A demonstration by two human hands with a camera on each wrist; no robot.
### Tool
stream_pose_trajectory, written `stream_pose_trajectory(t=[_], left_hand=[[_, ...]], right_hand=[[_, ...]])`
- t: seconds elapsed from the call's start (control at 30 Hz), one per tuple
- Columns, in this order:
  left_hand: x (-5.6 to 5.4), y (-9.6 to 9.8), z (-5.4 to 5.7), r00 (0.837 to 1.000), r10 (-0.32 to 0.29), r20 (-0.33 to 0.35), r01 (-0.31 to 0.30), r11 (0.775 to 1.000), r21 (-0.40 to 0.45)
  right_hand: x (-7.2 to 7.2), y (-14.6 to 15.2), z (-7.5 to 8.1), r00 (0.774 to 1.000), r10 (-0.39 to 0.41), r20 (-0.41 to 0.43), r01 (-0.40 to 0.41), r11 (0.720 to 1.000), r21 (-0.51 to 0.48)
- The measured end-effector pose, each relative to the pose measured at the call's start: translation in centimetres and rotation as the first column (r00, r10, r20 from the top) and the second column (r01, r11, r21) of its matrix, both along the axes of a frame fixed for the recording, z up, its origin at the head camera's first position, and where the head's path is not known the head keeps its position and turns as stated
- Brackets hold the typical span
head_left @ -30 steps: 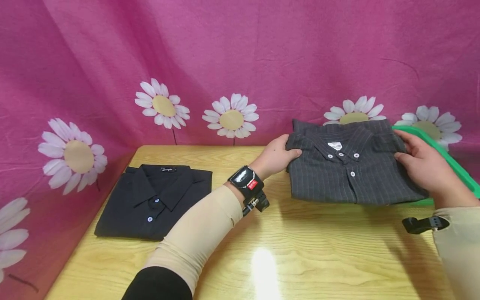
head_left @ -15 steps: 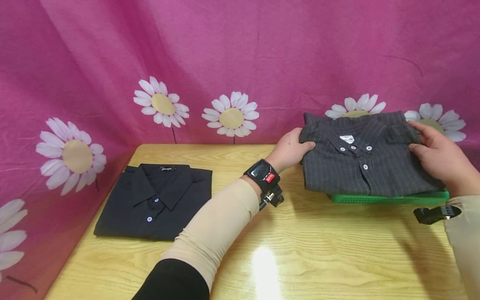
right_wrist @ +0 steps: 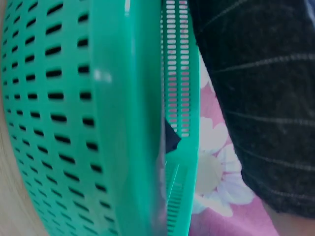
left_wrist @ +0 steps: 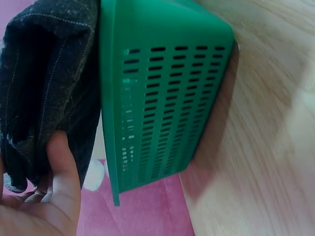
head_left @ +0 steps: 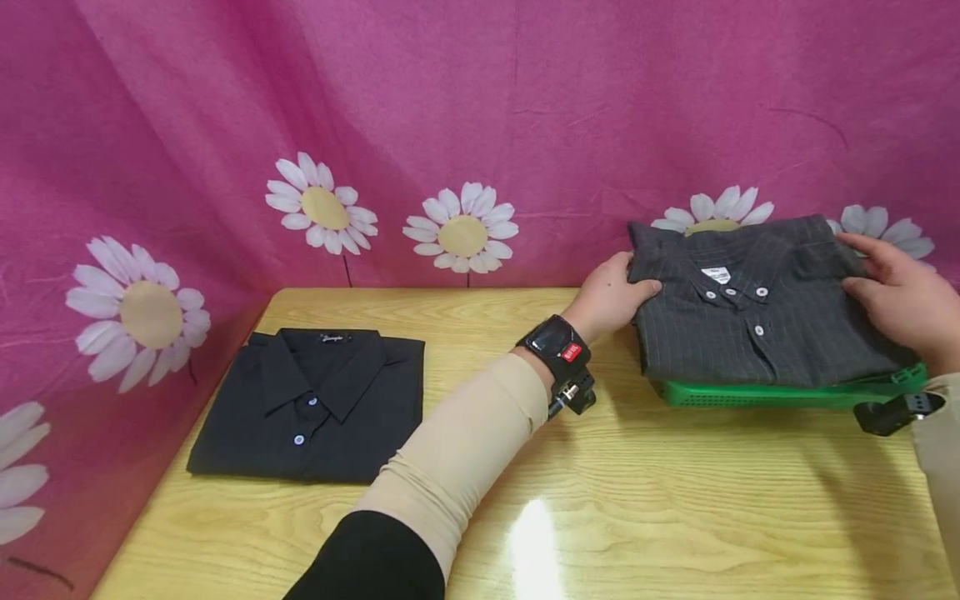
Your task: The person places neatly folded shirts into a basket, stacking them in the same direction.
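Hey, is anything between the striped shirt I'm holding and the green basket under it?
Nothing visible stands between the striped shirt and the green basket. The right wrist view does show something dark inside the basket, mostly hidden.

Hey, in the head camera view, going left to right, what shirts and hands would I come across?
Plain black folded shirt → left hand → striped dark shirt → right hand.
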State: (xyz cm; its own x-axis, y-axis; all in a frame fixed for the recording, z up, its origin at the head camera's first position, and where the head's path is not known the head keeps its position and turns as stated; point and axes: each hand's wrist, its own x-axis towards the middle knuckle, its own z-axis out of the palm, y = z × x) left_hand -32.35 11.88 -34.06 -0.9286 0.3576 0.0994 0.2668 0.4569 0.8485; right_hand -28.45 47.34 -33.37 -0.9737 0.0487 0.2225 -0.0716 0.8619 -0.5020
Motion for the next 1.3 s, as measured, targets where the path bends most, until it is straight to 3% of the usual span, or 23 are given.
stream_pose_trajectory(t=[0.13,0.4,0.7,1.0,1.2,1.3], left_hand=[[0.3,0.8,-0.3,0.999,0.000,0.036,-0.001,1.000,0.019],[0.7,2.5,-0.1,1.000,0.019,0.025,-0.017,0.998,-0.053],[0.8,3.8,-0.3,1.000,0.022,0.003,-0.021,0.995,-0.093],[1.1,5.4,-1.1,0.999,0.034,0.039,-0.027,0.988,-0.154],[1.3,5.8,-1.0,1.000,0.010,0.008,-0.007,0.958,-0.286],[1.2,5.8,-0.9,1.000,-0.005,-0.003,0.004,0.945,-0.326]], right_hand=[[-0.3,0.8,-0.5,1.000,-0.009,-0.006,0.008,0.999,-0.036],[-0.7,2.0,-1.3,0.994,-0.018,-0.110,0.008,0.996,-0.089],[-1.7,3.2,-2.1,0.996,0.008,-0.091,-0.031,0.966,-0.258],[-1.5,3.9,-3.1,0.991,-0.112,-0.070,0.104,0.989,-0.107],[-1.6,4.1,-3.6,0.994,-0.071,-0.078,0.055,0.981,-0.188],[-1.6,4.2,-3.9,0.997,-0.054,-0.061,0.044,0.986,-0.158]])
